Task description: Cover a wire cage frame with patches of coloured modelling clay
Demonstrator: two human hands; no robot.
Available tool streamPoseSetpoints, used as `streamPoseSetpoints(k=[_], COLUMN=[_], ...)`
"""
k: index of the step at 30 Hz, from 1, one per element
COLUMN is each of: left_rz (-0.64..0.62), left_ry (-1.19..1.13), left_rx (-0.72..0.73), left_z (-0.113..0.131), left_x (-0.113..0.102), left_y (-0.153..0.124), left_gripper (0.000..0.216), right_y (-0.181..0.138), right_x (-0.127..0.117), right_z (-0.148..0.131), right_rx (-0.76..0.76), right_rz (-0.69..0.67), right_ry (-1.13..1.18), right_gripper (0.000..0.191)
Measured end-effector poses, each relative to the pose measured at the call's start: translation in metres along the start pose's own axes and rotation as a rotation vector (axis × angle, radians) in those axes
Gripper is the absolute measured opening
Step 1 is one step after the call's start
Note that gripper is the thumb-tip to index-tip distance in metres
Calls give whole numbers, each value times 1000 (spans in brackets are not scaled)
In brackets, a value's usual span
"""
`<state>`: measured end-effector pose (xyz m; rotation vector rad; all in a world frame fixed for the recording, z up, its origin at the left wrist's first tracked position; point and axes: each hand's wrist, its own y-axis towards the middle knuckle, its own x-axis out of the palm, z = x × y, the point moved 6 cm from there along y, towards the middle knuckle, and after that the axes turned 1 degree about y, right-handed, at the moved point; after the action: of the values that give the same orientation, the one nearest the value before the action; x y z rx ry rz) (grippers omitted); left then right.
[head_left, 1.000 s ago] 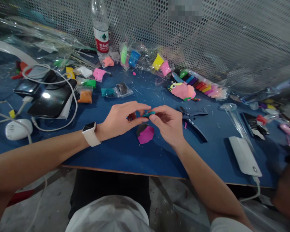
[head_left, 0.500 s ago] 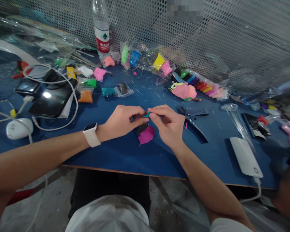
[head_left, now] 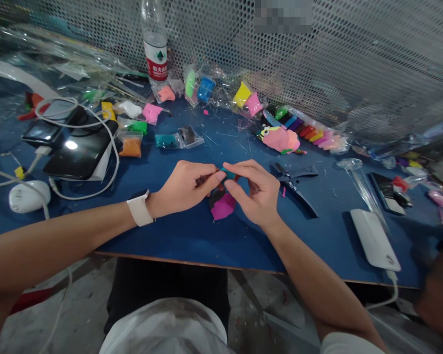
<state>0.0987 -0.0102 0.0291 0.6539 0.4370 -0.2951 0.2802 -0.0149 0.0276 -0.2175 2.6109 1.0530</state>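
My left hand (head_left: 186, 186) and my right hand (head_left: 254, 191) meet over the blue table (head_left: 192, 236), fingertips pinched together on a small teal piece of clay (head_left: 227, 173). Most of the piece is hidden by the fingers. Just below them a flat magenta clay piece (head_left: 222, 205) lies on the table. A white watch (head_left: 139, 208) sits on my left wrist.
Black scissors (head_left: 293, 179) lie right of my hands. Beyond them are a pink clay figure (head_left: 279, 138), several bagged clay colours (head_left: 166, 141), a water bottle (head_left: 154, 42) and a mesh wall. Phones with white cables (head_left: 76, 152) sit left, a white power bank (head_left: 372, 240) right. Another person's arm (head_left: 435, 295) shows at the lower right.
My fingertips have closed in over the teal piece, so less of it shows. Both hands stay in the same spot above the magenta piece.
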Motion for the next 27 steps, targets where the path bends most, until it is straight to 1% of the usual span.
streamPoseSetpoints(k=[3,8,13,16,19,21,24,27], left_rz=[-3,-43,-75,-113,-118,-113,-99,-71], left_ry=[-21,-81,-262,-379,-435,-448,-446,-415], left_rx=[-44,-133,-194,-228,-236,-249,-270,-251], left_z=[-3,-9,-9,-10,-13,-15,-18,-17], left_x=[0,4,7,10,11,11,10,7], left_y=[1,0,1,2,3,4,4,4], left_gripper=[48,52,55,53,50,49,51,53], right_y=[0,1,2,2,1,1,2,4], right_x=[-1,-1,-3,-4,-4,-3,-2,-2], right_z=[0,-2,-7,-7,-5,-3,1,4], right_rx=[-22,-107,-231,-247,-227,-184,-99,-12], right_rz=[-13,-43,-76,-71,-75,-92,-101,-72], right_ry=[-24,-190,-244,-249,-240,-198,-66,51], right_gripper=[37,39,58,56,49,45,42,35])
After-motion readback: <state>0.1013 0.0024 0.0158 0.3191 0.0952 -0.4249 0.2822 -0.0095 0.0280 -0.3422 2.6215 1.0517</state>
